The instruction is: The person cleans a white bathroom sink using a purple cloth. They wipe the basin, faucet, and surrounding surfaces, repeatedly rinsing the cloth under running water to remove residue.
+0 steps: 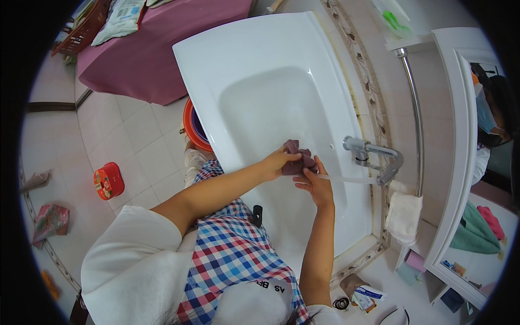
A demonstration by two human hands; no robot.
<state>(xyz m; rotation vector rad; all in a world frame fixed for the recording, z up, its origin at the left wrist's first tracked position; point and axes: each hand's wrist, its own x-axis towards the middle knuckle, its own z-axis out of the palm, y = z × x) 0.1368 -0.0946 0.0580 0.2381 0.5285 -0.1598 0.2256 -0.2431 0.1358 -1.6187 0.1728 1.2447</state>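
Observation:
A bunched mauve cloth (295,162) is held over the white sink basin (260,93). My left hand (276,164) grips its left side, thumb lying across the folds. At its lower right edge, my right hand (319,185) pinches the fabric between thumb and fingers, with other fingers spread below. Water (349,178) runs from the chrome faucet (378,156) toward the cloth and my right hand. The far side of the cloth is hidden.
An orange-red bucket (189,126) stands beside the sink's left edge. A white towel (403,213) hangs below a chrome rail (414,105) near the framed mirror (455,162). Left on the tiled floor is a red plastic stool (109,181). A mauve-covered surface (170,53) borders the sink.

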